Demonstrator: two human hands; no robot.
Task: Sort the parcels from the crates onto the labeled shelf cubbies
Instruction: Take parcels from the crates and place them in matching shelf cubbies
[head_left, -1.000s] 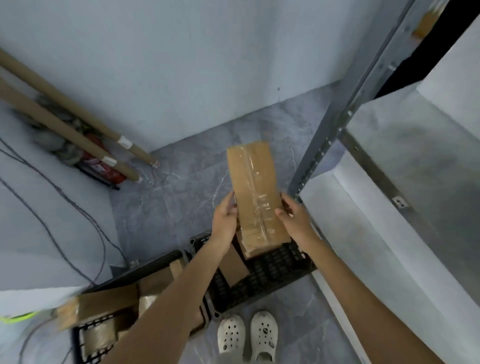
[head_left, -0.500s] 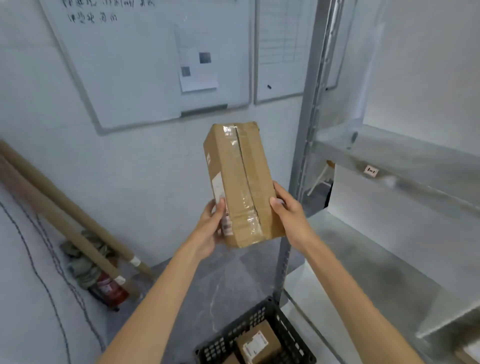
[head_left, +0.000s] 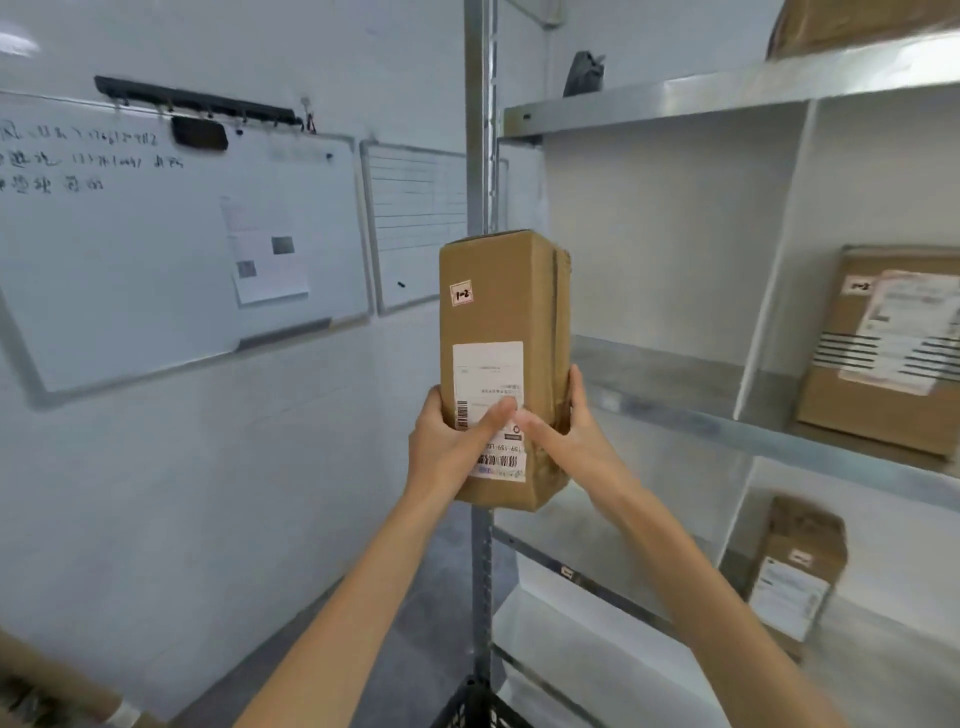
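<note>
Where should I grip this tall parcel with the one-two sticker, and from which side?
Probably low on its two narrow sides, left hand from the left, right hand from the right: the parcel stands upright and tall, so clamping opposite faces steadies it.

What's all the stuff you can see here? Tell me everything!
Tall brown cardboard parcel: one, brown, held upright before the shelf post.
Shelved brown cardboard parcels: two, brown, middle and lower right cubbies.
Blurred brown bundle: one, brown, top shelf.
Dark grey bag: one, grey, top shelf.
Grey metal shelf unit: one, grey, right.
White whiteboards: two, white, left wall.
Black plastic crate: one, black, bottom edge.
Left hand and right hand: two, gripping the parcel's lower end.
</note>
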